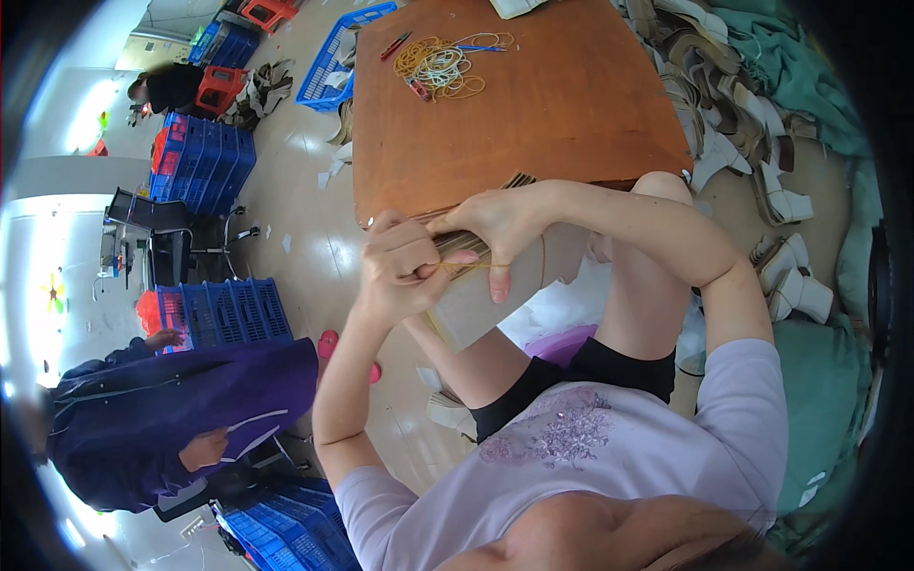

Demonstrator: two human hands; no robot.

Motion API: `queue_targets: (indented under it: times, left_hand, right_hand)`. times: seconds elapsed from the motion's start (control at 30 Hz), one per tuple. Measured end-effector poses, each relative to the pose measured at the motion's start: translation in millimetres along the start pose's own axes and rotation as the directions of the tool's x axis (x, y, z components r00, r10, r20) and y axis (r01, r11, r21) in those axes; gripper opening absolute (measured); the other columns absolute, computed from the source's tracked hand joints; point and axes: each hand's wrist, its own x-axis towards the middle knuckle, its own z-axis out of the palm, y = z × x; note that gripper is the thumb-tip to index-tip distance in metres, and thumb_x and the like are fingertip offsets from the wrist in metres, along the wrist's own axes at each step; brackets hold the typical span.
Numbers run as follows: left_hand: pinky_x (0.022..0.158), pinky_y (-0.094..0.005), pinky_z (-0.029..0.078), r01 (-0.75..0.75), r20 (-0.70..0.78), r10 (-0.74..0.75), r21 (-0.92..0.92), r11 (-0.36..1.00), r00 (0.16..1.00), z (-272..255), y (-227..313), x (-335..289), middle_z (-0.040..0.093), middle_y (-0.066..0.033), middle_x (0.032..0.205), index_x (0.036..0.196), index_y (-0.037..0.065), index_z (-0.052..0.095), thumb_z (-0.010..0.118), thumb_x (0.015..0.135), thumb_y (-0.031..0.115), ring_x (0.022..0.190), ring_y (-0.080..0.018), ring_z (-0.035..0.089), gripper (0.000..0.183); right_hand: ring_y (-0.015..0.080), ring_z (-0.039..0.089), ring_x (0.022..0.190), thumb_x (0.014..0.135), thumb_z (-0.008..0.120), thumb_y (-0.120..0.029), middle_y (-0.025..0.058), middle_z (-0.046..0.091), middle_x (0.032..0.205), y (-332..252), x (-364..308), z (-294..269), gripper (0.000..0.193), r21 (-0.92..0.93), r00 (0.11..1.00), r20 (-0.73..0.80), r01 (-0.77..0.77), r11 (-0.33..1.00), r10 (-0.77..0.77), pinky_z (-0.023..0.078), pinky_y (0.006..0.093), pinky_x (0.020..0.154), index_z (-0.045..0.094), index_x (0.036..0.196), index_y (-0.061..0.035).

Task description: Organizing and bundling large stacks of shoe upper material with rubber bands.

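Note:
Over my lap is a bundle of flat, pale grey-beige pieces (476, 312), with their brown layered edges turned up toward the table. A thin yellow cord (476, 265) crosses the bundle. My left hand (395, 265) is closed, pinching the cord at the bundle's near-left edge. Across the bundle's top, my right hand (505, 224) grips the stacked pieces, its thumb pressing on the pale face beside the cord. Another strand runs around the bundle farther right. The fingers under the right hand are partly hidden.
On the brown table (543, 124) lie tangled yellow and white cords (443, 67) and a red-handled tool (395, 46). Beige shoe parts (724, 133) pile up at right, beside green cloth (824, 409). Blue crates (228, 314) and a person in dark purple clothing (190, 409) stand left.

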Motion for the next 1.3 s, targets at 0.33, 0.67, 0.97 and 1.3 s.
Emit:
queue_targets:
  times: [0.33,0.67,0.97,1.3]
  left_hand:
    - [0.046,-0.0284,0.032,0.004,0.134,-0.068,0.428,0.904,0.989,-66,-14,-58,0.037,0.0005,0.046,0.045,0.011,0.036,0.072,0.064,0.006,0.042,-0.0153,0.040,0.041]
    - [0.042,-0.0306,0.038,0.053,0.008,-0.062,0.418,0.907,0.998,-43,-27,-88,0.042,-0.0030,0.052,0.050,0.008,0.037,0.067,0.065,0.001,0.048,-0.0180,0.046,0.035]
    - [0.040,-0.0301,0.038,0.045,0.057,-0.076,0.432,0.901,0.995,-48,-28,-84,0.042,-0.0020,0.053,0.050,0.008,0.042,0.069,0.067,0.005,0.049,-0.0167,0.047,0.032]
    - [0.044,-0.0311,0.039,0.106,0.170,-0.177,0.361,0.927,0.970,-75,-27,-106,0.044,-0.0029,0.057,0.055,0.008,0.044,0.069,0.063,0.011,0.053,-0.0199,0.049,0.026]
  right_hand:
    - [0.0283,0.050,0.109,0.042,0.080,-0.023,0.0176,0.052,0.117,-10,33,14,0.101,-0.086,1.000,0.010,0.030,0.996,-0.029,0.041,0.0352,0.092,0.036,0.130,-0.0016]
    - [0.0306,0.045,0.112,0.047,0.079,-0.023,0.0178,0.047,0.116,-12,36,28,0.096,-0.265,0.985,-0.031,0.153,0.952,-0.167,0.037,0.0377,0.094,0.030,0.127,0.0000]
    - [0.0319,0.044,0.112,0.051,0.079,-0.032,0.0176,0.045,0.118,-9,44,41,0.098,-0.274,0.973,-0.108,0.170,0.947,-0.206,0.034,0.0395,0.096,0.028,0.130,-0.0028]
    - [0.0304,0.050,0.101,0.049,0.078,-0.026,0.0128,0.050,0.106,-16,39,46,0.089,-0.296,0.965,-0.169,0.144,0.944,-0.200,0.041,0.0381,0.086,0.037,0.125,-0.0050]
